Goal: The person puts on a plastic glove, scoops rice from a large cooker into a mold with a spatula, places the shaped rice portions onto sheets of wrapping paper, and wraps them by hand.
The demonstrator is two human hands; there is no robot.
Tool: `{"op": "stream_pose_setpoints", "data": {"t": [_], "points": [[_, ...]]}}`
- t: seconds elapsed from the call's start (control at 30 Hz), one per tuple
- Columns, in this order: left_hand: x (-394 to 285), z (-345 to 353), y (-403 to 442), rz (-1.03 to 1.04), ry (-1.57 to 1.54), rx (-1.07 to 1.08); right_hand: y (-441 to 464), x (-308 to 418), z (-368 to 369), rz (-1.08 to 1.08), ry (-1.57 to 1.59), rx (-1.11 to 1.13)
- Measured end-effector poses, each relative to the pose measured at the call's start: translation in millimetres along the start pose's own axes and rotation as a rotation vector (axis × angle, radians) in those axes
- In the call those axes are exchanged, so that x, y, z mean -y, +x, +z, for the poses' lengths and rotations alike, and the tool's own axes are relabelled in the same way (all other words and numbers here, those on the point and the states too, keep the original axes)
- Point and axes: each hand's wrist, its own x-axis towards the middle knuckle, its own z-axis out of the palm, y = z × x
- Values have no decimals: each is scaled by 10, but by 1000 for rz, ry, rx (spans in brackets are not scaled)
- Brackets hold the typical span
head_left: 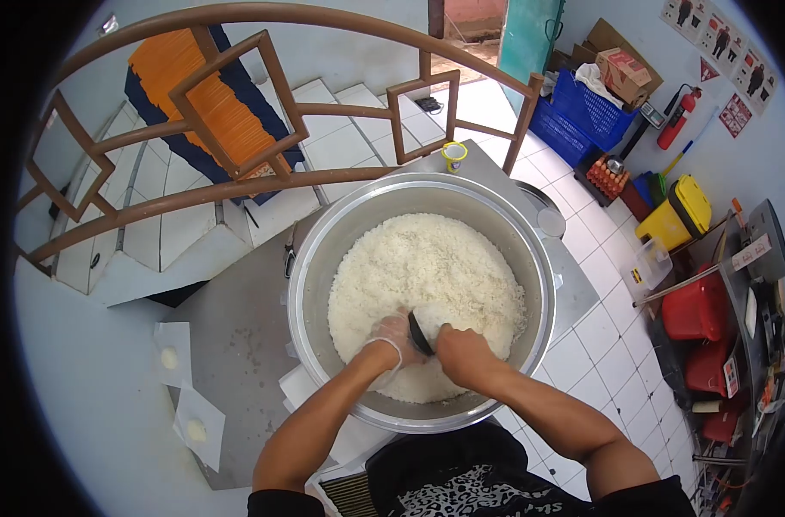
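A large metal pot (313,233) in front of me holds a wide bed of white cooked rice (427,258). My right hand (464,355) is closed around the handle of a black serving spoon (420,334), whose dark head is tilted at the rice near the pot's close side. My left hand (392,339), in a clear plastic glove, is down at the rice just left of the spoon. Its fingers are partly hidden, and whether they grip anything is unclear.
The pot stands on a grey metal table (237,362). Two paper sheets (199,429), each with a small portion of rice, lie at left. A yellow cup (453,155) sits behind the pot. Beyond are a brown railing (341,109), tiled stairs and blue crates (582,108).
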Motion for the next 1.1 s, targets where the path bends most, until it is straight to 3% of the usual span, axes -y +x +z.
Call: {"op": "stream_pose_setpoints", "data": {"t": [0.17,0.3,0.4,0.5,0.6,0.63,0.73,0.97,1.03,1.1], "points": [[118,151,-6,-162,-239,-140,30,118,128,-46,244,30],[56,-174,-280,60,-490,-386,-102,47,-333,-259,160,-48],[204,-285,-381,280,-778,-512,-176,-241,-739,-288,109,-314],[97,-304,-519,303,-852,-523,-137,-439,-924,-135,464,-408],[92,-122,-452,344,-983,-558,-245,-416,-1004,17,974,-155],[62,-82,-438,325,-952,-601,-258,-387,-949,-67,981,-90],[-21,-12,-425,272,-851,-705,-186,-319,-472,-357,787,-278],[-387,-138,-643,179,-467,-777,-10,-413,-219,-320,1057,-4],[-447,-151,-607,115,-405,-747,37,-454,-225,-312,1076,-25],[-455,-151,-587,18,-364,-700,23,-462,-353,-151,921,2]]}}
